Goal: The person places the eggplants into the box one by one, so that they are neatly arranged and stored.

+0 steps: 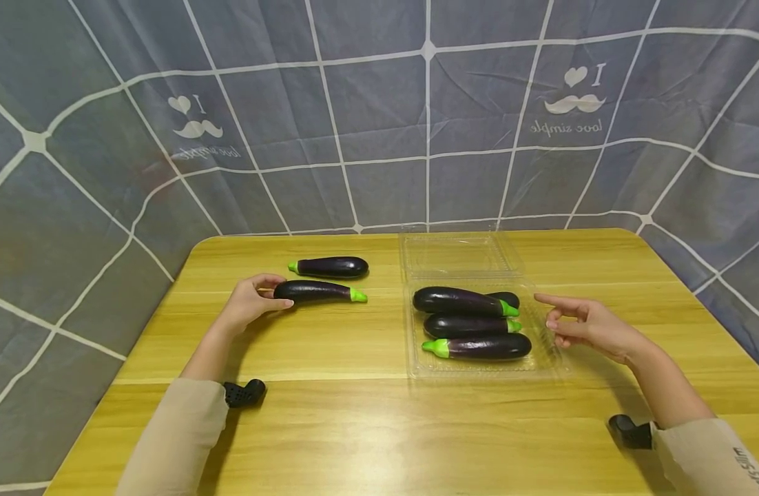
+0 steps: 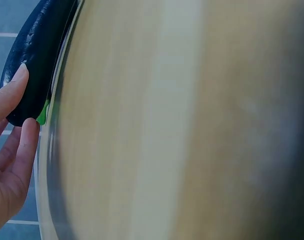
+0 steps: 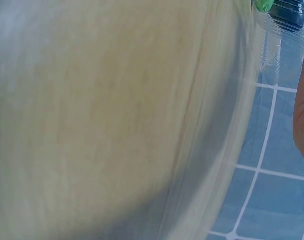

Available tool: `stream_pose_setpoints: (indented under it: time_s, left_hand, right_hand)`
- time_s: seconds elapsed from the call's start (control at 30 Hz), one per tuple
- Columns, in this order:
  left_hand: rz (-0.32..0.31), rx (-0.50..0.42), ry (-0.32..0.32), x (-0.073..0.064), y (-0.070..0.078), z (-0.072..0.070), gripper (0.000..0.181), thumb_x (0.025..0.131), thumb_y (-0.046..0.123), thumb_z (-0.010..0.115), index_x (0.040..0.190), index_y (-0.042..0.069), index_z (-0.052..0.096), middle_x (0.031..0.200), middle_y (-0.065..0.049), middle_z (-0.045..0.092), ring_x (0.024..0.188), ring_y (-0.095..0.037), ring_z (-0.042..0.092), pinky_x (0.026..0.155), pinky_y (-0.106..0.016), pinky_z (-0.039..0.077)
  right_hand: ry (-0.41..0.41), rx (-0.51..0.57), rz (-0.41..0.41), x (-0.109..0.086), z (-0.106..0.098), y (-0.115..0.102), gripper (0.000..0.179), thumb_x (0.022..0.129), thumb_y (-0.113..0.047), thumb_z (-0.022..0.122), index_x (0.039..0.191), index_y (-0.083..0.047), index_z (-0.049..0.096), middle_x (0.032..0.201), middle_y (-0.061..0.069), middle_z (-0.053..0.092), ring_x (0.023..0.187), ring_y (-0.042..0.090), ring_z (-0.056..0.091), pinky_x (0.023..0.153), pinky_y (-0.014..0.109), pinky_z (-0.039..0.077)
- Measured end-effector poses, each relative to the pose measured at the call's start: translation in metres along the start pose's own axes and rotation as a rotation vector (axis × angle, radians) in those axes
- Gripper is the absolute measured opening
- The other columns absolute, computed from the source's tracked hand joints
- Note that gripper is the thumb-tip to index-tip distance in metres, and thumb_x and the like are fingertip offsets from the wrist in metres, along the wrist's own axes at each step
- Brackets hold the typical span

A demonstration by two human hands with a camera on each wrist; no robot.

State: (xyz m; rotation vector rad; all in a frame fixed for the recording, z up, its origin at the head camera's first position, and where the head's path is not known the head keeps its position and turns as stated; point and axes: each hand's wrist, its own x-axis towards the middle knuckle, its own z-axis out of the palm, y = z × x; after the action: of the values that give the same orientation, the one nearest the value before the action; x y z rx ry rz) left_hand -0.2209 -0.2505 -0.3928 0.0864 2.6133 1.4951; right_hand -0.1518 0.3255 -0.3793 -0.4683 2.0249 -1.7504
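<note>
At the left of the table, my left hand point(image 1: 251, 303) pinches the rounded end of a dark purple eggplant point(image 1: 320, 291), its green stem end pointing right. In the left wrist view the thumb point(image 2: 17, 82) lies against the eggplant's skin. Behind it lies a second eggplant point(image 1: 333, 267), stem to the left. On the right, an open clear plastic container point(image 1: 417, 365) holds several eggplants, the front one point(image 1: 491, 346) with its stem to the left. Beside the container's right edge hovers my right hand point(image 1: 602, 331), index finger extended, the others loosely curled, holding nothing.
The container's clear lid point(image 1: 456, 255) lies folded back toward the rear edge of the wooden table point(image 1: 355, 427). A grey curtain point(image 1: 379, 124) with white lines hangs behind and around the table. Black wrist mounts point(image 1: 246, 393) stick out at both cuffs.
</note>
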Motion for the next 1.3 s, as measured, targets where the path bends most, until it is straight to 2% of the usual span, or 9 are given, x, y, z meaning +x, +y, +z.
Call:
stream_pose_setpoints:
  time_s: [0.13, 0.4, 0.7, 0.9, 1.03, 1.2, 1.3]
  left_hand:
    - [0.002, -0.002, -0.014, -0.003, 0.001, 0.002, 0.058, 0.079, 0.017, 0.076, 0.128, -0.002, 0.051, 0.133, -0.02, 0.045, 0.118, -0.038, 0.043, 0.089, -0.036, 0.046]
    - [0.012, -0.007, 0.0, -0.009, 0.013, 0.005, 0.058, 0.078, 0.019, 0.077, 0.127, -0.001, 0.052, 0.13, -0.019, 0.048, 0.115, -0.036, 0.045, 0.086, -0.033, 0.045]
    - [0.04, -0.04, 0.015, -0.015, 0.027, 0.011, 0.057, 0.077, 0.018, 0.078, 0.125, 0.0, 0.054, 0.126, -0.018, 0.051, 0.11, -0.032, 0.048, 0.072, -0.021, 0.046]
    - [0.046, -0.017, 0.022, -0.016, 0.037, 0.012, 0.056, 0.075, 0.02, 0.079, 0.122, 0.001, 0.056, 0.126, -0.016, 0.052, 0.112, -0.033, 0.049, 0.077, -0.027, 0.045]
    - [0.042, -0.026, 0.023, -0.016, 0.045, 0.014, 0.056, 0.075, 0.019, 0.079, 0.123, 0.003, 0.056, 0.128, -0.015, 0.052, 0.113, -0.032, 0.049, 0.077, -0.025, 0.046]
    - [0.068, -0.034, 0.015, -0.018, 0.056, 0.019, 0.053, 0.075, 0.016, 0.079, 0.121, 0.003, 0.057, 0.128, -0.014, 0.052, 0.112, -0.032, 0.051, 0.077, -0.026, 0.046]
    - [0.081, -0.032, 0.008, -0.019, 0.062, 0.023, 0.052, 0.075, 0.016, 0.079, 0.12, 0.003, 0.057, 0.127, -0.014, 0.052, 0.111, -0.032, 0.051, 0.079, -0.029, 0.045]
  right_hand:
    - [-0.006, 0.016, -0.007, 0.0, 0.0, 0.001, 0.052, 0.094, 0.0, 0.051, 0.143, -0.006, 0.036, 0.093, 0.009, 0.052, 0.07, 0.01, 0.056, 0.062, 0.025, 0.052]
    - [-0.014, 0.011, -0.012, -0.001, 0.0, 0.002, 0.05, 0.094, 0.0, 0.05, 0.141, -0.013, 0.041, 0.093, 0.008, 0.052, 0.069, 0.01, 0.056, 0.062, 0.025, 0.052]
    - [-0.014, 0.008, -0.007, -0.001, 0.0, 0.001, 0.053, 0.094, -0.001, 0.05, 0.144, -0.004, 0.033, 0.093, 0.009, 0.052, 0.068, 0.011, 0.056, 0.062, 0.025, 0.052]
    - [-0.018, 0.006, -0.011, 0.0, 0.0, 0.002, 0.053, 0.095, -0.001, 0.05, 0.144, -0.003, 0.032, 0.093, 0.008, 0.052, 0.069, 0.01, 0.057, 0.062, 0.025, 0.052]
    - [-0.013, 0.002, -0.005, 0.0, -0.001, 0.001, 0.053, 0.095, -0.001, 0.05, 0.144, -0.005, 0.033, 0.093, 0.008, 0.052, 0.069, 0.01, 0.057, 0.062, 0.025, 0.052]
    - [0.0, -0.012, 0.005, 0.0, 0.0, 0.001, 0.054, 0.094, -0.002, 0.051, 0.144, -0.002, 0.031, 0.093, 0.008, 0.052, 0.068, 0.011, 0.057, 0.061, 0.026, 0.052]
    - [0.004, -0.013, 0.01, 0.0, 0.0, 0.001, 0.053, 0.094, -0.002, 0.051, 0.144, -0.004, 0.033, 0.093, 0.008, 0.052, 0.068, 0.011, 0.056, 0.061, 0.026, 0.052]
